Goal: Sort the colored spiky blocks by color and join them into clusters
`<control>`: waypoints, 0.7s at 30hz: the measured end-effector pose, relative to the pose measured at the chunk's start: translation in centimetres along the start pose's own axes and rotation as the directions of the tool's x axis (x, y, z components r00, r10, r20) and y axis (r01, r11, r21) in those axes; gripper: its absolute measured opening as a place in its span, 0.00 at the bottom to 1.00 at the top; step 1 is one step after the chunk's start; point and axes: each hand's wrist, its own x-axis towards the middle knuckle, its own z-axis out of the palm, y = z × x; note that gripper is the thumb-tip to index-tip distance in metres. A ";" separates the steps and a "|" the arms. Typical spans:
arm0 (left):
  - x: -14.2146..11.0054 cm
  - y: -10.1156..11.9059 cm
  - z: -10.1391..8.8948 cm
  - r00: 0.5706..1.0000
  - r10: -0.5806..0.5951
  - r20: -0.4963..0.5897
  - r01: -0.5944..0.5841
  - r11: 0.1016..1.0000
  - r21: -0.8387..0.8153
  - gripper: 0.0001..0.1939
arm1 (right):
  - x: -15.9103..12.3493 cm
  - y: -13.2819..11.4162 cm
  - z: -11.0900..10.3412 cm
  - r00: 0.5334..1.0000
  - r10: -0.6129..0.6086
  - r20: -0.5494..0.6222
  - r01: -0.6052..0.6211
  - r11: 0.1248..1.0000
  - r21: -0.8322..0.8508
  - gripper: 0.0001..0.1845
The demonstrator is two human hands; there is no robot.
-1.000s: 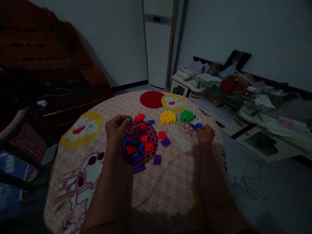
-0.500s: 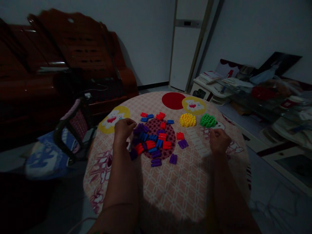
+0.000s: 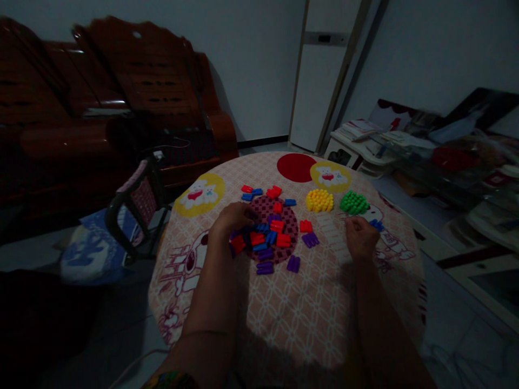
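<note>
My left hand (image 3: 234, 218) reaches over the left side of a loose pile of plastic pieces, its fingers bent together among dark purple and blue ones. What its fingertips pinch, if anything, is too dark to make out. Around it lie red pieces (image 3: 257, 238), blue pieces (image 3: 271, 237) and purple pieces (image 3: 265, 267), each like short joined rods. My right hand (image 3: 360, 237) is on the right side of the table with curled, closed fingers; their contents are hidden. Just beyond its knuckles is a blue piece (image 3: 376, 224). A green cluster (image 3: 354, 202) and a yellow cluster (image 3: 319, 200) stand ahead of it.
The round table has a patterned cloth (image 3: 292, 308). A chair (image 3: 138, 210) stands close on the left, with a wooden sofa (image 3: 158, 81) behind. To the right is a cluttered glass-topped cabinet (image 3: 425, 156). A tall white unit (image 3: 320, 92) stands at the back.
My left hand has moved right and lower over the pile. My right hand has shifted slightly left relative to the table, and a blue piece now shows beside it. The view has turned slightly left.
</note>
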 end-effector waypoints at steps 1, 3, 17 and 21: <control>0.0 0.5 0.0 1.000 0.019 0.012 -0.019 0.999 0.030 0.18 | 0.0 0.0 0.0 1.000 0.000 0.004 0.000 1.000 0.002 0.16; 0.1 1.3 0.2 0.997 0.070 0.035 -0.072 0.996 0.049 0.16 | -0.1 -0.1 0.1 1.000 0.004 0.015 -0.004 1.000 0.001 0.17; 1.0 3.4 2.2 0.994 0.074 0.075 -0.079 0.995 0.055 0.17 | -0.2 -0.4 0.1 0.997 0.057 0.059 -0.057 0.998 0.005 0.17; 0.9 3.3 1.9 0.989 0.147 -0.008 -0.148 0.987 -0.071 0.15 | -0.3 -1.0 0.2 0.985 0.133 0.109 -0.150 0.975 0.163 0.16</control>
